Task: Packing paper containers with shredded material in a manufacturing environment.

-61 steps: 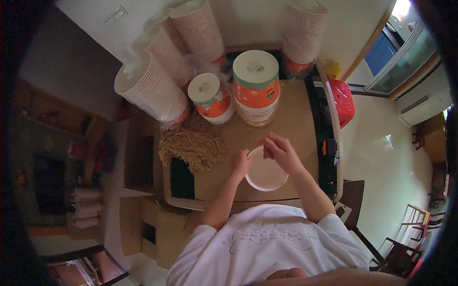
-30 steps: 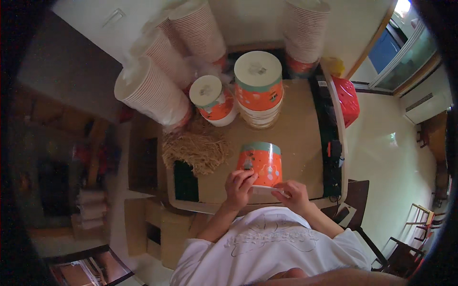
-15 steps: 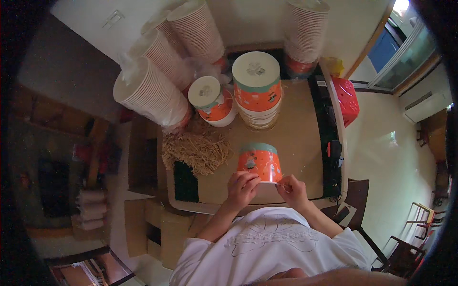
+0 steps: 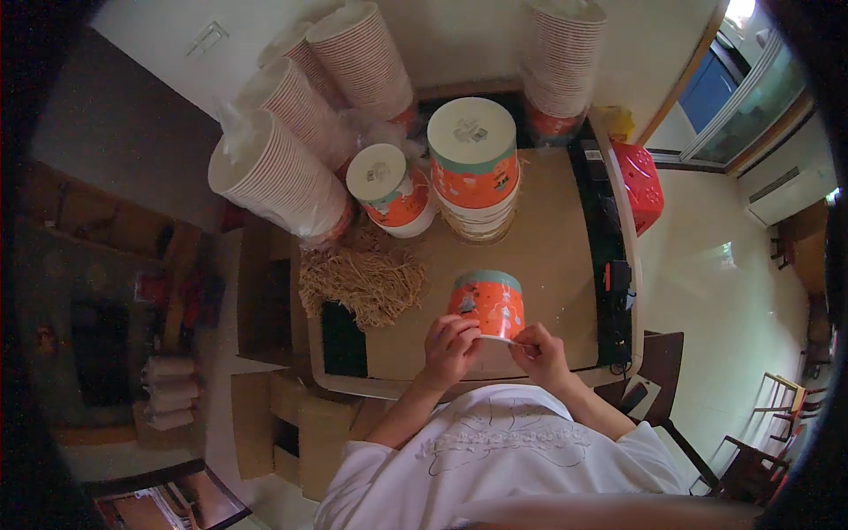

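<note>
An orange paper tub [image 4: 490, 305] with a green band and small printed figures lies tipped at the near middle of the table, its rim toward me. My left hand [image 4: 449, 349] has its fingers closed on the rim at the left. At the right end of the rim, my right hand [image 4: 541, 355] pinches the edge; whether it also holds a thin cord there is too small to make out. Farther off stands an upside-down stack of similar tubs [image 4: 477, 181], with strands showing around its lower part. A smaller upside-down stack [image 4: 399, 205] stands left of it.
Tan cord strands [image 4: 364, 283] lie heaped at the table's left. Tall plastic-wrapped tub stacks [image 4: 287, 172] lean at the back left; another wrapped stack [image 4: 562, 62] stands back right. Cardboard [image 4: 556, 238] covers the tabletop. A red plastic stool [image 4: 638, 187] sits beyond the right edge.
The tub has turned and shifted slightly to the right, so its printed figures sit differently. Both hands stay at the rim, nearly in place.
</note>
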Tool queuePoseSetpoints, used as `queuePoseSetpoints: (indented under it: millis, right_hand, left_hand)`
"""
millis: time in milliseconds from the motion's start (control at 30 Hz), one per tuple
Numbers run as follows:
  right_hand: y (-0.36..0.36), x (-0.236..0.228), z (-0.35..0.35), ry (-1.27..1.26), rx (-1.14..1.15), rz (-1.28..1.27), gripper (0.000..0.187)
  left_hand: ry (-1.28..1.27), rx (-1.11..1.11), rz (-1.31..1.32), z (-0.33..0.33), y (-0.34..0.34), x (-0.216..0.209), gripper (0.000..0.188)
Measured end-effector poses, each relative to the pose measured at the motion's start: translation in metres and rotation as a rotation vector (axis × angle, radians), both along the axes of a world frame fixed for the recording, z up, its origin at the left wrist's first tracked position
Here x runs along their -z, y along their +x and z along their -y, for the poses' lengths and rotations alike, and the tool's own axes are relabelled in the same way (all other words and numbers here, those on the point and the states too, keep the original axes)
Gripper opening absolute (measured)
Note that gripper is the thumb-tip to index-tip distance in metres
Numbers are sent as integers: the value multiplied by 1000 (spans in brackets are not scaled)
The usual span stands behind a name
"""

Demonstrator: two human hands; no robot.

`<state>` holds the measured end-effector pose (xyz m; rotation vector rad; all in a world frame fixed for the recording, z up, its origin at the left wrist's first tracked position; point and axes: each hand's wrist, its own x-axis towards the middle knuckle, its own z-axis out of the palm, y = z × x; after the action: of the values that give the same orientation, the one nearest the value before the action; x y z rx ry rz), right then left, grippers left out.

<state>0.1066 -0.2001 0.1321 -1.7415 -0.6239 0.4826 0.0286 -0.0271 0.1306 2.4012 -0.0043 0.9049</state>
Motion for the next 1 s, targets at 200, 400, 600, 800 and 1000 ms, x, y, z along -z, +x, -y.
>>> queuePoseSetpoints:
  millis: [200, 400, 600, 800, 1000]
  right_hand:
    - [12, -23, -6, -43, -230, 28, 19]
    - [19, -21, -10, -127, -328, 168, 27]
    - [19, -14, -17, -154, -171, -4, 25]
    - [25, 5, -14, -18, -13, -170, 19]
    - [10, 21, -16, 313, -7, -332, 23]
  left_hand:
    - [40, -6, -30, -4, -3, -1, 27]
    - [90, 42, -51, -7, 2, -4, 26]
    - [129, 41, -121, -4, 3, 6, 25]
    - [38, -45, -311, -2, 9, 33, 16]
    - [-92, -94, -391, 1, 19, 57, 10]
